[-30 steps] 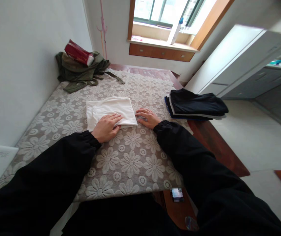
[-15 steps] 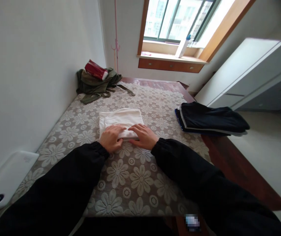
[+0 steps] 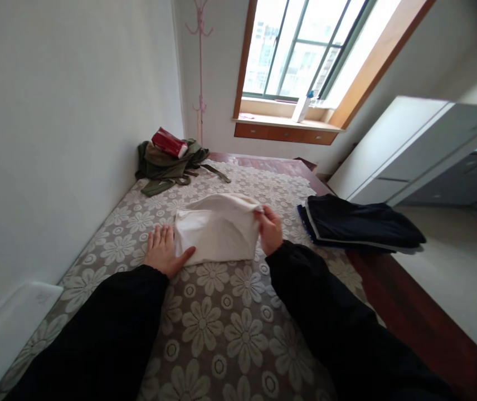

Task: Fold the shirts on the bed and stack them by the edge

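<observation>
A folded white cloth garment (image 3: 217, 231) lies on the flower-patterned tablecloth (image 3: 205, 323); its exact kind does not show. My left hand (image 3: 164, 250) rests flat at the garment's left edge, fingers spread, with the thumb over its near left corner. At the far right corner, my right hand (image 3: 270, 227) pinches the fabric and lifts it, so that the far edge bulges up off the cloth.
A stack of dark folded clothes (image 3: 359, 223) lies on the right edge. At the back left, a red packet (image 3: 169, 143) sits on an olive green bag (image 3: 155, 167) by the wall. A white device (image 3: 21, 323) stands at the left.
My hands have moved apart from the garment's near edge. The left now lies flat at its left side; the right has taken the far right corner and raised it. The view has tilted up.
</observation>
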The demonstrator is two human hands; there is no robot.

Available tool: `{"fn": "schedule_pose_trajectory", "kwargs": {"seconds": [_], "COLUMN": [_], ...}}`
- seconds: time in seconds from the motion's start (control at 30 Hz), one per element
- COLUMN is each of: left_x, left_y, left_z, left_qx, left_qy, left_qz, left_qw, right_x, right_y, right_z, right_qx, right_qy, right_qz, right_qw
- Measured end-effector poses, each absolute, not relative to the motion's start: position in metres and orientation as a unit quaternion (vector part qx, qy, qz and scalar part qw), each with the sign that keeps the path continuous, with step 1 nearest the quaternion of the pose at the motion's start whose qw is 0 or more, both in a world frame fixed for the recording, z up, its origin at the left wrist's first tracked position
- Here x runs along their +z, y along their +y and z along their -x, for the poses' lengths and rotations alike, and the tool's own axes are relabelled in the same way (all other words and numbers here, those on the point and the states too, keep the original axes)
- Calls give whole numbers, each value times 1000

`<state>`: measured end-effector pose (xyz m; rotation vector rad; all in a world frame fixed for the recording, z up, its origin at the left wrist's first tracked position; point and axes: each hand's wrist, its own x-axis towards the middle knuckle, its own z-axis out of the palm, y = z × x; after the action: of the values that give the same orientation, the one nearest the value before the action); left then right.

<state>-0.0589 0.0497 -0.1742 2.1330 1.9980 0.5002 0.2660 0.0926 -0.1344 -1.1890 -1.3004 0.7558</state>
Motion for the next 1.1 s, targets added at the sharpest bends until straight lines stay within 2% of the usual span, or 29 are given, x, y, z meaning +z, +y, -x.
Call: {"fn": "schedule_pose_trajectory", "kwargs": {"seconds": [0.1, 0.2, 0.43, 0.6, 0.67, 0.73, 0.83, 0.93, 1.1], "left_x": [-174, -172, -167, -153, -149, -145, -137, -126, -115], "left_y": [51, 51, 50, 54, 56, 58, 56, 53, 52], "left_z": [58, 56, 54, 58, 63, 68, 68, 59, 37], "left_qx": [165, 217, 378, 446, 446, 422, 368, 334, 358], "left_qy": [654, 638, 566, 534, 528, 523, 526, 541, 545], "left_qz": [-729, -720, -654, -507, -439, -399, -433, -516, -565], "left_qw": [119, 168, 330, 509, 574, 624, 633, 575, 506], "right_x": [-135, -144, -181, -179, -169, -155, -134, -121, -109], "right_y": [93, 90, 92, 88, 81, 73, 65, 68, 78], "right_z": [-334, -382, -415, -426, -429, -432, -440, -450, -460], "right_qx": [308, 305, 278, 237, 194, 155, 144, 162, 337], "right_qy": [-438, -359, -341, -366, -421, -507, -592, -618, -612], "right_qz": [513, 557, 614, 641, 651, 660, 679, 674, 641], "right_qw": [671, 685, 655, 632, 602, 531, 410, 371, 318]}}
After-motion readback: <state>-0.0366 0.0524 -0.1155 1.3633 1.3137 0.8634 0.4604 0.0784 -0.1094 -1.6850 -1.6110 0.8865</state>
